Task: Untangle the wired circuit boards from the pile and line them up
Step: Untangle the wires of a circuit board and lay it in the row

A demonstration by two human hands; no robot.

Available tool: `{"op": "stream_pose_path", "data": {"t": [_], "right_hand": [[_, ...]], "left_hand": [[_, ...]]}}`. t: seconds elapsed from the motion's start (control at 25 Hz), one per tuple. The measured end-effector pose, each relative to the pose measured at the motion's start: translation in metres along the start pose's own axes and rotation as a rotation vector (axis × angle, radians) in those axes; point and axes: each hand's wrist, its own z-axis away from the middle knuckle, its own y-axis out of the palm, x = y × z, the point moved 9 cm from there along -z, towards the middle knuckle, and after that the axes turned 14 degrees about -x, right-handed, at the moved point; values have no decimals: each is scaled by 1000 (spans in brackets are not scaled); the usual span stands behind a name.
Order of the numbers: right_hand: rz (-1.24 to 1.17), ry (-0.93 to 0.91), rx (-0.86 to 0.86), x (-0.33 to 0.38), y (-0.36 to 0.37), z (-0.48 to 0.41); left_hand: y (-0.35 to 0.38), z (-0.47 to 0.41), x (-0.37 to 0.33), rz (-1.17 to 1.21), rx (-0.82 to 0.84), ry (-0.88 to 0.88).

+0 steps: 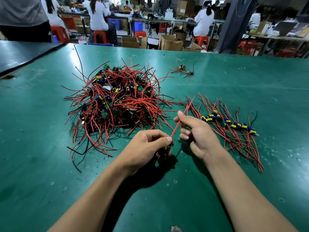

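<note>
I'm at a big green bench (pixel 50 148) in a busy work room. Far back, at least 4 ppl in white tops (pixel 98 14) sit w/ their backs to me on red stools (pixel 100 36). I count 5 stools for sure; more on the right are too blurry. Brown boxes (pixel 170 41) sit on the floor, and their labels are too blurry to read. There's 1 big pile (pixel 117 101) of boards w/ red and black wires in the middle, too many to count. 1 row of lined-up boards (pixel 229 122) lies to the right, too bunched to count. 1 small clump (pixel 183 69) sits far off. My left hand (pixel 148 146) is curled round 1 small board (pixel 165 149) just above the bench, close to me. My right hand (pixel 195 129) pinches its red wire (pixel 179 122), which sticks up toward the row.
</note>
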Motion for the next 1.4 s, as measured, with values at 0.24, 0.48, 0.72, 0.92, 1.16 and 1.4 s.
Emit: {"op": "stream_pose_path", "data": {"t": [0.24,0.48,0.72,0.92,1.16,1.4], "right_hand": [[-224,196,-106,-4,-7,-3],[-186,250,-109,-10,-9,-4],[103,60,-67,-3,-8,3],[658,-386,22,5,16,28],[754,-702,-147,29,10,27],[1039,-820,-461,56,-34,13]], "left_hand": [[6,4,-1,-42,82,2],[4,3,4,-83,51,-23],[-10,-9,10,134,-193,-161],[-9,-13,15,225,-165,-224],[-7,-16,18,224,-145,-253],[-24,-15,4,206,-294,-101]]}}
